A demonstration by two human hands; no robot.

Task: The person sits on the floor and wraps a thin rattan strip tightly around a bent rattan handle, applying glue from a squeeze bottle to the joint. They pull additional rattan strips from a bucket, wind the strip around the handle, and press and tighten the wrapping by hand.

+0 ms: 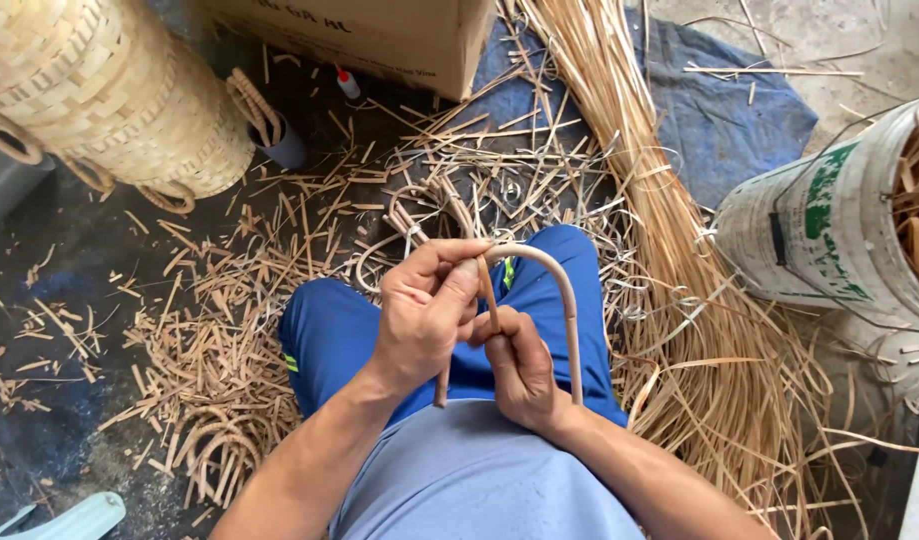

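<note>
Left hand (pixel 426 315) and right hand (pixel 519 368) both clamped on bent cane hoop (pixel 549 290) over lap, thin strip (pixel 488 292) pinched alongside; likely to slip or unwind if grip loosens.

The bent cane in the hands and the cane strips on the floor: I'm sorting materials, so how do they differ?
The bent cane is a thick round rod curved into an arch; the long strips are thin, flat and mostly straight. The cane is held up by the left hand and right hand; the strips lie loose on the floor. Both are pale tan.
</note>
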